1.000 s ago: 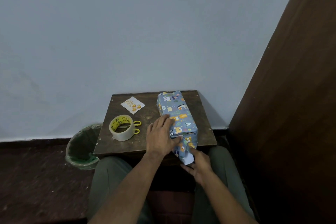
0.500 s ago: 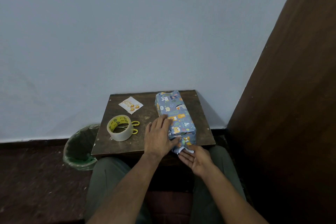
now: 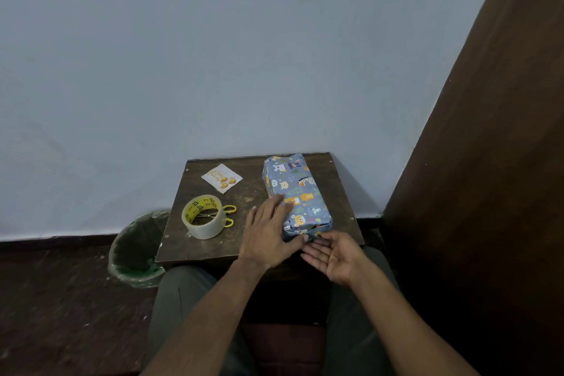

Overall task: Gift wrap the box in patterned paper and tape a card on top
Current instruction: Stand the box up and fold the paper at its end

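The near-end flap of the blue animal-patterned wrapped box [image 3: 297,197] is now lying folded in; flat left hand [image 3: 268,233] is pressing its side, open-palmed right hand [image 3: 334,255] fingertips touching its end, beside clear tape roll [image 3: 204,216].

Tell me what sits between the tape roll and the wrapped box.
In the head view, the left hand lies between the tape roll and the wrapped box.

The surface [image 3: 244,241] is dark wood, worn and matt. The box [image 3: 297,195] wears smooth printed paper — slightly glossy (cartoon animals on blue). The tape roll [image 3: 204,217], left of centre, is shiny clear plastic; the card [image 3: 222,178] is matt paper.
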